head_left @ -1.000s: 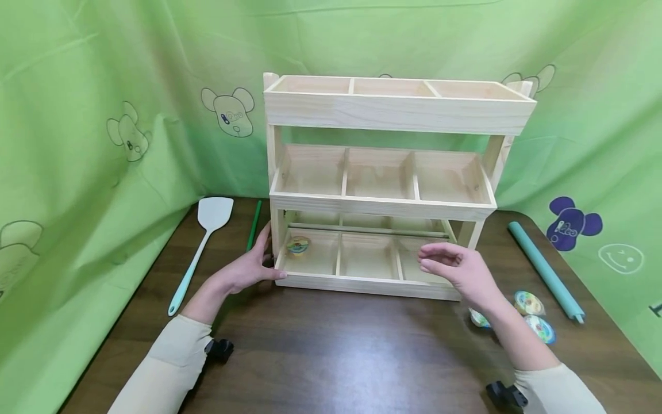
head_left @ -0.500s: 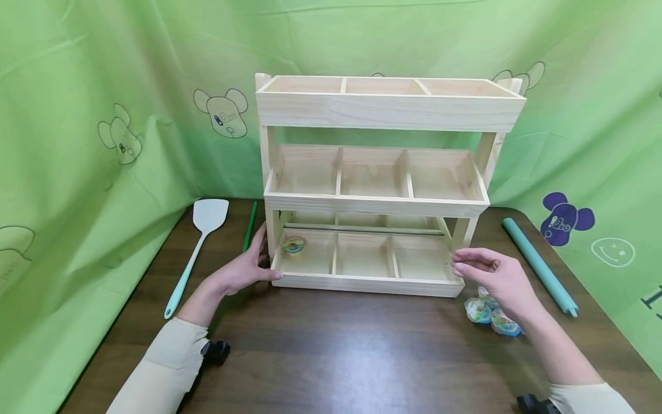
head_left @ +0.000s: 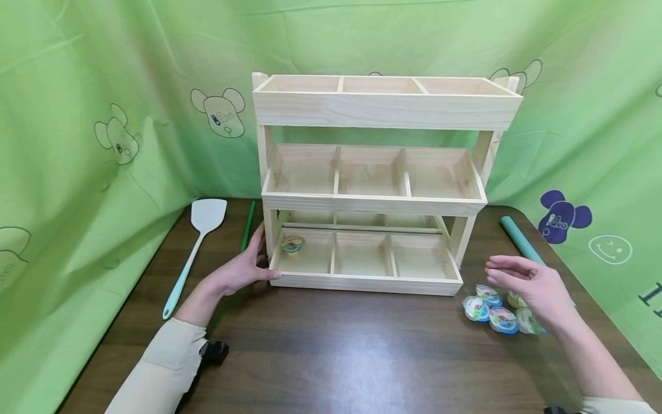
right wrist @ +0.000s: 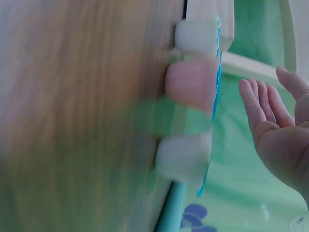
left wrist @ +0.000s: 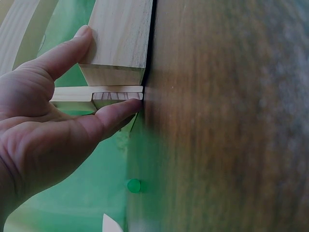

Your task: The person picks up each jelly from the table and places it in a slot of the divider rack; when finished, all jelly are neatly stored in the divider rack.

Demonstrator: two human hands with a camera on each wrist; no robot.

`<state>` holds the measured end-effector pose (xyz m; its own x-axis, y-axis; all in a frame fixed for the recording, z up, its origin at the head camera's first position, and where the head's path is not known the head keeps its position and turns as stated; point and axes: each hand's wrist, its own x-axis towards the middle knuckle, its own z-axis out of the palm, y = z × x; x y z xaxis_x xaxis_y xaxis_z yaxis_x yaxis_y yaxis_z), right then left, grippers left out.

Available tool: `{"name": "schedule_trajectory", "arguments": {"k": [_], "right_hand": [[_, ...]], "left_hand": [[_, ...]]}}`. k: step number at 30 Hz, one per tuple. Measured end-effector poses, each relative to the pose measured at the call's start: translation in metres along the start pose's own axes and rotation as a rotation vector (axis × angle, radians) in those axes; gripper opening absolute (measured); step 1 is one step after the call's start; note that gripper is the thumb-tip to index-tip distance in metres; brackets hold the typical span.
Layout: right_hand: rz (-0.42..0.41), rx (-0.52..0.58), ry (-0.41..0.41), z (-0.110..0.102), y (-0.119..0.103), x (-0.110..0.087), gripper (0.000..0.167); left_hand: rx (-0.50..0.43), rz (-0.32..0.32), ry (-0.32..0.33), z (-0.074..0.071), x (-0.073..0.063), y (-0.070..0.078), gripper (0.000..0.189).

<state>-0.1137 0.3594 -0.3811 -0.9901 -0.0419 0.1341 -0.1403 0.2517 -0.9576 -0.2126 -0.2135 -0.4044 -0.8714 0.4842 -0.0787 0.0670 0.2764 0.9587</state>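
The right hand point(right wrist: 285, 140), thumb apart from its fingers point(right wrist: 253, 107), hangs clear of blurred, blue-rimmed cups point(right wrist: 193, 83), whitish and pink, standing in a row toward the edge of the desk point(right wrist: 82, 121). A teal roll point(right wrist: 171, 205) lies beyond one end, a pale wooden frame point(right wrist: 212, 9) beyond the other.

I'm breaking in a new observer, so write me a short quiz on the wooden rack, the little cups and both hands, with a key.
1. What, if anything, does the right hand hold?
2. True or false: the left hand touches the wooden rack.
3. Seen from the person's side, which compartment of the bottom tier has a single cup in it?
A left
B middle
C right

Key:
1. Nothing; it hovers near the group of cups on the table.
2. True; its thumb rests against the front board at the rack's lower left corner.
3. A
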Motion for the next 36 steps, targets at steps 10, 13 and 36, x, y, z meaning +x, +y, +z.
{"name": "schedule_trajectory", "arguments": {"k": [10,13,36], "right_hand": [[0.067,-0.318,0.091,-0.035,0.013,-0.012,0.026],[0.067,-0.312,0.108,-0.044,0.017,-0.015,0.028],[0.225,-0.553,-0.073,-0.06,0.033,-0.017,0.058]], "left_hand": [[0.005,-0.011,0.006,0.0,0.0,0.001,0.129],[0.005,-0.017,0.008,0.0,0.0,0.001,0.129],[-0.01,0.008,0.002,0.0,0.0,0.0,0.128]]}}
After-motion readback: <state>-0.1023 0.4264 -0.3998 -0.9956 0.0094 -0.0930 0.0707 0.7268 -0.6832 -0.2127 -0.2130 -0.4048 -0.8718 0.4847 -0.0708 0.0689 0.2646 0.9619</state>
